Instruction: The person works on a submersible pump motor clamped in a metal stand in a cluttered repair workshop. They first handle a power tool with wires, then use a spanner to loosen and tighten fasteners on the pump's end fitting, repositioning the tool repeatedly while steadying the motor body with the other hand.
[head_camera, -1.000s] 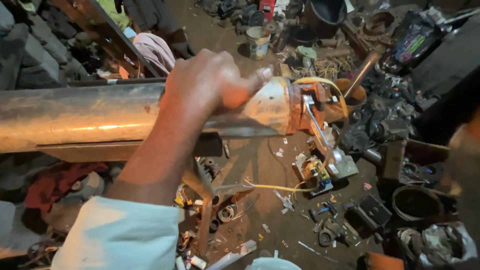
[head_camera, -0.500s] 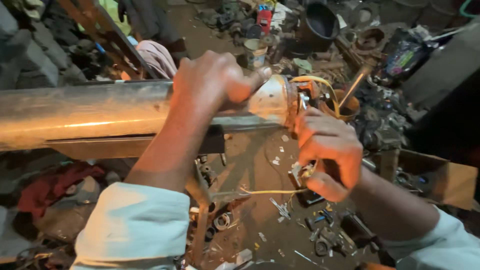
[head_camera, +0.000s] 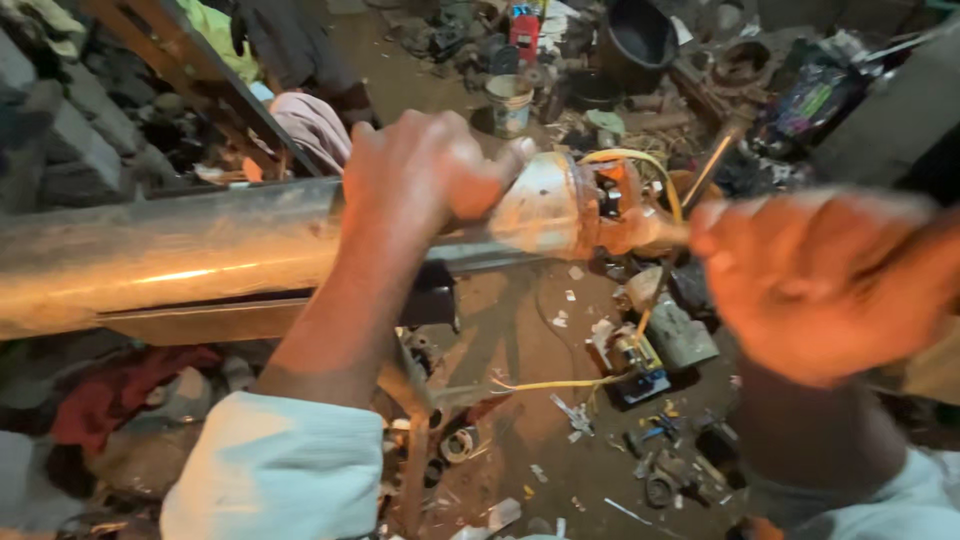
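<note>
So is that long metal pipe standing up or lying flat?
Lying flat: the pipe runs level across the view, the left hand gripping its end.

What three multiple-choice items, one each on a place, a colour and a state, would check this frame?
1. Where does the left hand rest?
A. on the metal tube
B. on the floor
C. on the white bucket

2. What colour is the wire lying on the floor below the tube?
A. blue
B. yellow
C. green

3. How does the right hand appear?
A. sharp, flat on the floor
B. sharp, holding the bucket
C. blurred, closed, off the tube's right end

Answers:
1 A, the palm and fingers wrap over the tube near its end.
2 B, a thin yellow strand crosses the dirt floor.
3 C, it is smeared, with fingers curled, right of the tube's end.
</note>
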